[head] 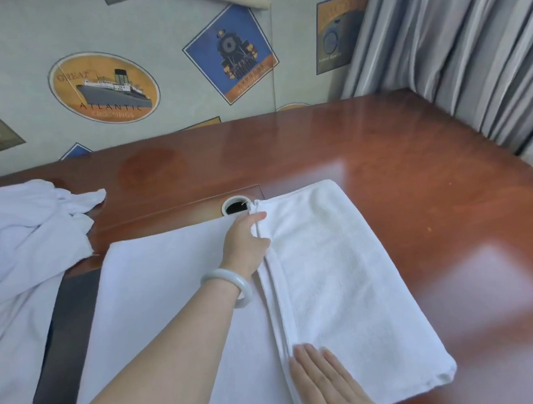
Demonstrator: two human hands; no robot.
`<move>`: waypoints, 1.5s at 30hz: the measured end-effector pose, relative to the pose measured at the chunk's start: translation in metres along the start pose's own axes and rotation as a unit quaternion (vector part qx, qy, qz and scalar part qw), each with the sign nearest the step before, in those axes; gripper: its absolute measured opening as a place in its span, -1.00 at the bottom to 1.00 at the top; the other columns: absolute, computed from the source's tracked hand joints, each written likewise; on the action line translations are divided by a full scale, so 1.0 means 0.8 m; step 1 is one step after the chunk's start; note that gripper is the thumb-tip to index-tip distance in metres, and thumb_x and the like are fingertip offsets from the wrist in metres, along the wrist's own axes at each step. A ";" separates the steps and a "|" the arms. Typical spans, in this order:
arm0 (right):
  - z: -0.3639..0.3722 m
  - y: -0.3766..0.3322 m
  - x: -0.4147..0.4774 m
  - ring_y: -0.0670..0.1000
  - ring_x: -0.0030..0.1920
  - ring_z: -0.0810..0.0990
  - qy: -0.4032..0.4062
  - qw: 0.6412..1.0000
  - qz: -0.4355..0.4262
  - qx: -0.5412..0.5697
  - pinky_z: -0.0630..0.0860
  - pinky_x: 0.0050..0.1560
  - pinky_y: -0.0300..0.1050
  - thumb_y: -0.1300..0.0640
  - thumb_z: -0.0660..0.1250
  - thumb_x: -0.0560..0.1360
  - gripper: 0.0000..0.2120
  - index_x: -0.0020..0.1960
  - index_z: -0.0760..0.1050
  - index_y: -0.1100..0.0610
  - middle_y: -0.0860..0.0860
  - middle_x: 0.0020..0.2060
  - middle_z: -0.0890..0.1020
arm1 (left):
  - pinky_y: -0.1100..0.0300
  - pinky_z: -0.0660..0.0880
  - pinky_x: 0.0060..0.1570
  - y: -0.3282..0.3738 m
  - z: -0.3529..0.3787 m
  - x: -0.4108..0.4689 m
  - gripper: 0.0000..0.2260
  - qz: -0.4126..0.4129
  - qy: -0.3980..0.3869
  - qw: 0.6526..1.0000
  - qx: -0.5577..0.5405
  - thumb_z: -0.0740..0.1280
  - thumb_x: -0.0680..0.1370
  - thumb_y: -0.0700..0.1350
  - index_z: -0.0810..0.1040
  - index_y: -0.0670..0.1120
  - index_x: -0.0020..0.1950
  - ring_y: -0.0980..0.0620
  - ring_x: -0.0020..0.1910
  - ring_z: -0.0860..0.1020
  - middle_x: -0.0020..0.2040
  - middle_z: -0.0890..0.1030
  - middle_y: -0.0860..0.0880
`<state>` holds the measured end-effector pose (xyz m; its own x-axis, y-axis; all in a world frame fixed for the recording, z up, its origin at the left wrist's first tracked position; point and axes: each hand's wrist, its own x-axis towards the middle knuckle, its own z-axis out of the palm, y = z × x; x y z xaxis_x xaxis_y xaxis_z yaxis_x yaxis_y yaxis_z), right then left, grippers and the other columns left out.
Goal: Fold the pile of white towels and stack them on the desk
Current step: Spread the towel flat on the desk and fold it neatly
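A single head-worn wide-angle camera looked forward and steeply down, close over the glossy reddish-brown wooden tabletop (387, 168), facing the grey wallpapered wall with ship and train emblems (176, 89); pleated grey curtains (471, 29) filled the upper right corner.

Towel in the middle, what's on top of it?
Two hands. The left hand pinches the folded edge of the towel at its far end; the right hand lies flat near its front. The desk beneath is covered, unseen.

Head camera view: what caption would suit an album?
Left hand pinches the folded edge of a white towel on the desk; right hand presses it flat.
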<state>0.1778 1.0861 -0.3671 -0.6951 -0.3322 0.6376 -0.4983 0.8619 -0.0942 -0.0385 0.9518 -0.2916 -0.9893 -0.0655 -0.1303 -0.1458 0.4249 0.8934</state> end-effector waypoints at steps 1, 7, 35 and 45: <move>-0.005 0.002 0.000 0.02 0.28 0.55 -0.015 1.000 -0.010 0.003 0.48 0.20 -0.05 0.22 -0.13 0.67 -0.60 0.24 0.45 0.20 0.06 0.15 0.66 | 0.65 0.27 -0.32 -0.002 0.000 0.000 -0.53 0.004 -0.003 1.000 0.012 0.32 0.51 -0.37 0.51 -0.04 0.38 0.31 -0.15 0.40 0.45 0.39 0.01; -0.015 0.006 0.002 0.03 0.23 0.60 -0.045 0.998 0.008 0.032 0.49 0.17 -0.03 0.29 -0.18 0.65 -0.44 0.20 0.61 0.22 0.06 0.18 0.65 | 0.57 0.27 -0.11 -0.008 -0.002 0.001 -0.53 0.022 0.022 0.999 0.036 0.32 0.52 -0.38 0.51 -0.06 0.39 0.14 0.26 0.41 0.45 0.38 0.01; -0.047 0.025 0.081 -0.05 -0.15 0.50 -0.197 0.883 0.334 0.265 0.39 -0.10 -0.19 -0.22 0.18 0.56 -0.62 -0.17 0.55 0.04 -0.07 -0.26 0.54 | 0.56 0.33 -0.12 -0.017 -0.004 -0.024 -0.60 0.007 0.009 0.997 0.082 0.34 0.59 -0.21 0.44 -0.03 0.42 0.26 0.00 0.45 0.35 0.29 -0.01; -0.006 0.013 0.069 0.18 0.55 0.17 -0.272 0.937 0.217 -0.016 0.07 0.46 0.19 -0.19 -0.02 0.62 -0.35 0.54 0.24 0.23 0.20 0.52 0.25 | 0.46 0.30 -0.16 -0.004 -0.002 -0.023 -0.60 0.014 0.015 0.994 0.109 0.32 0.55 -0.33 0.46 -0.12 0.38 0.04 0.09 0.43 0.35 0.31 -0.03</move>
<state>0.1371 1.0788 -0.3292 -0.9944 -0.0873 0.0589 -0.0985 0.9692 -0.2259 -0.0201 0.9506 -0.2913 -0.9930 -0.0754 -0.0907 -0.1179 0.6121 0.7819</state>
